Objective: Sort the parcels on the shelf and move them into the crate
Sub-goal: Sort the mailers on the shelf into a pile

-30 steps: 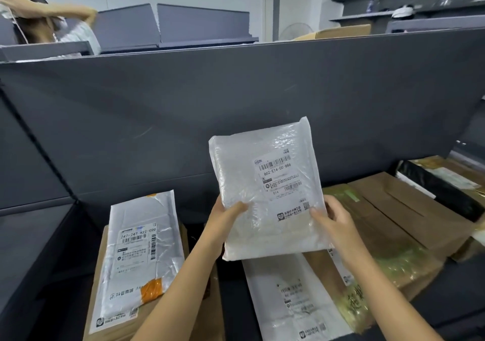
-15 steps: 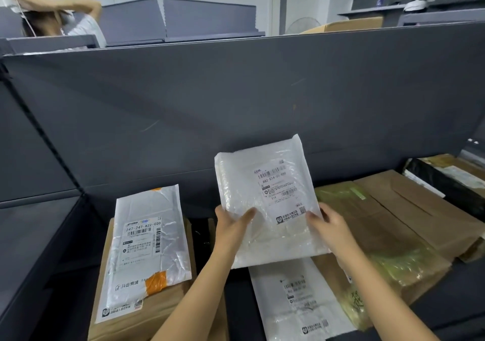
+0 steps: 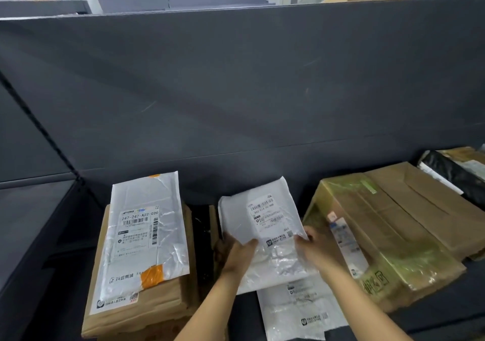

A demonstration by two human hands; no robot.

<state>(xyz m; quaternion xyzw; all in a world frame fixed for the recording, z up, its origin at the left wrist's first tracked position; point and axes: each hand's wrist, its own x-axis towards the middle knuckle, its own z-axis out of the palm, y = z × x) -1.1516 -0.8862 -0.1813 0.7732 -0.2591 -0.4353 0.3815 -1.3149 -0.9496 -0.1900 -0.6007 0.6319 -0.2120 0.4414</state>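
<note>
**Parcel lowered from reading height to the pile**

The white parcel (image 3: 262,225) was held upright in front of the shelf's back wall (image 3: 236,91) a second ago, with its label (image 3: 265,213) facing the camera. It is now much lower and tipped back. Its lower end lies over a flat white bag (image 3: 299,312) on the shelf (image 3: 446,301), and its upper end leans into the gap between the brown stack (image 3: 147,306) and the taped box (image 3: 367,235). This suggests the label has been read and the parcel is being laid down or regrouped here. The crate is not in view, so this parcel does not look headed there yet, and the sorting seems far from done.

Both hands grip the parcel at its lower half. The left hand (image 3: 237,251) pinches the left edge, with the thumb lying on the front face and the fingers hidden behind. The right hand (image 3: 315,251) holds the right edge just below the label, with the thumb over the front and the rest curled out of sight. The label sits between and just above the two thumbs and is not covered. The thin plastic wrinkles where it is held. It cannot be told whether the parcel already rests on the bag under it or hangs just above.

A long white mailer (image 3: 147,235) lies on top of the brown stack, untouched.
</note>
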